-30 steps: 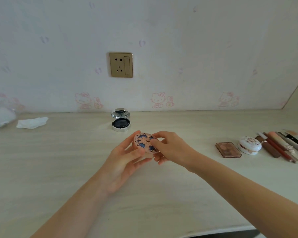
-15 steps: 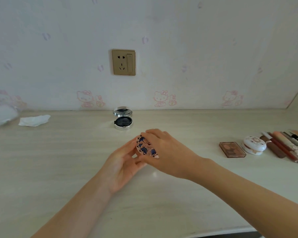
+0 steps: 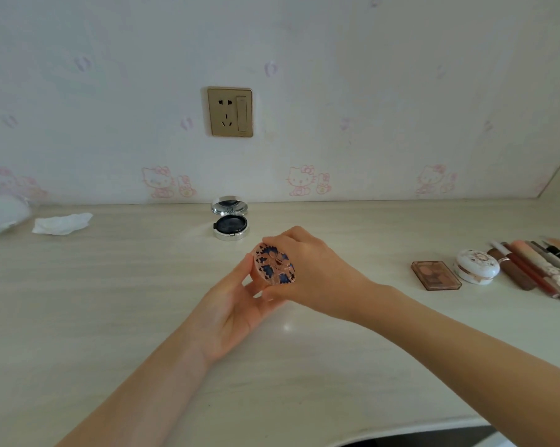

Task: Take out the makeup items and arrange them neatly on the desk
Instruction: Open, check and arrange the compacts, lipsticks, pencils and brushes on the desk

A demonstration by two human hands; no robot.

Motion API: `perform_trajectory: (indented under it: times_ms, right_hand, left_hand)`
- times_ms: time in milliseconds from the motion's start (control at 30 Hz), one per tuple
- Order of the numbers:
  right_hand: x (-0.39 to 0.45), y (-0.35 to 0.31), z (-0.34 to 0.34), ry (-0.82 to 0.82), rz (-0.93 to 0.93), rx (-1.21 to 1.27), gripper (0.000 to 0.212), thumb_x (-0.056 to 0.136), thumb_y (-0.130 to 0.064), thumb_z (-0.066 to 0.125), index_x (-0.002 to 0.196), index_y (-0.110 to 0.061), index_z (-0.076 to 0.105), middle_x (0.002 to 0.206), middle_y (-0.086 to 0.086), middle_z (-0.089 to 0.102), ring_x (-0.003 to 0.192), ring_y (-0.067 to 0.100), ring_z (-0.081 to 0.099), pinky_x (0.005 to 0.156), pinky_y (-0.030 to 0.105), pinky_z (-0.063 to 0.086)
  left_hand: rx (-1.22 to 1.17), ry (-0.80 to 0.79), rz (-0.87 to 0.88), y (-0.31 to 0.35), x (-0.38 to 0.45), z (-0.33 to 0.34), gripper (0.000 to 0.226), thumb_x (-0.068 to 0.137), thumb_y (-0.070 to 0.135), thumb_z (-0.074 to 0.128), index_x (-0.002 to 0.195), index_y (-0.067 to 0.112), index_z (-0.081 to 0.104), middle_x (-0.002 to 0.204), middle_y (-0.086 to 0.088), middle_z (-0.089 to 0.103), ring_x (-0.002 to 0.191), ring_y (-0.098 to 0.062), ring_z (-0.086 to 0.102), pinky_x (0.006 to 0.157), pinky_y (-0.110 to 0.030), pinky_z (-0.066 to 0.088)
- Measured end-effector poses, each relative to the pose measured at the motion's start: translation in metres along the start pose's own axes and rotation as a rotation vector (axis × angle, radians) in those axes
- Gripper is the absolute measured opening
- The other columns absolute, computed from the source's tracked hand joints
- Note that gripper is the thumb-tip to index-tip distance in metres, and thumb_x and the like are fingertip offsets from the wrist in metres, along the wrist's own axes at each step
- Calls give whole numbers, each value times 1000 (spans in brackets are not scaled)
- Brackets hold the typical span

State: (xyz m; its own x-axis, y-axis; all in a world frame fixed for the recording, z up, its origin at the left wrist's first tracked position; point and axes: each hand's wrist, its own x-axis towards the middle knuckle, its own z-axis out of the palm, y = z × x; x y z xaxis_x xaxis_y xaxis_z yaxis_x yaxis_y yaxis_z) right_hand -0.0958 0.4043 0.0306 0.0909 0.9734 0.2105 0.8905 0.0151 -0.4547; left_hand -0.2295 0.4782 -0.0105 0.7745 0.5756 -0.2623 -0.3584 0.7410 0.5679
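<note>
Because the round pink compact with blue floral lid [image 3: 274,265] is held tilted on edge above the pale wood-grain table [image 3: 111,301], pinched between the left hand [image 3: 236,304] and right hand [image 3: 307,269], a loosened grip may drop it.

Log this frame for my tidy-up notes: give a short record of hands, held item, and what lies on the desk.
held item: round pink compact with blue flowers, tilted
left hand: holds compact from below
right hand: grips its rim
desk middle: open silver compact
desk right: brown palette, white round case, row of pencils
desk left: crumpled tissue
</note>
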Motion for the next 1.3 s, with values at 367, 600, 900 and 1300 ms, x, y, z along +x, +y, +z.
perform_trajectory:
  times_ms: [367, 600, 900, 1300]
  right_hand:
    - [12, 0, -22, -126, 41, 14, 73, 68, -42, 81, 131, -29, 48, 116, -2, 46, 105, 14, 50, 89, 24, 44]
    - [16, 7, -35, -214, 41, 69, 47, 83, -27, 67, 128, -32, 58, 118, -6, 66, 105, 19, 62, 90, 41, 52]
    - [17, 19, -15, -165, -57, -222, 25, 98, -13, 42, 93, -11, 67, 84, 6, 67, 78, 25, 54, 76, 42, 47]
    - [20, 19, -2, -97, -34, -204, 26, 97, -10, 40, 84, -10, 62, 80, 5, 63, 75, 25, 52, 72, 43, 48]
  left_hand:
    - [-8, -28, -4, -1, 1, 0, 49, 82, 25, 58, 123, -2, 57, 119, -22, 62, 104, -37, 65, 84, -53, 54]
    - [173, -53, 34, 0, 3, -6, 39, 93, 22, 51, 126, 1, 56, 122, -25, 61, 111, -45, 59, 89, -56, 50]
    - [1381, 199, 582, -3, 3, -15, 22, 89, 22, 65, 98, 42, 69, 84, 22, 73, 82, 10, 64, 74, -8, 42]
    - [1998, 196, 823, -5, 11, -34, 44, 95, 42, 33, 122, 22, 61, 104, 3, 67, 115, -11, 49, 87, -21, 42]
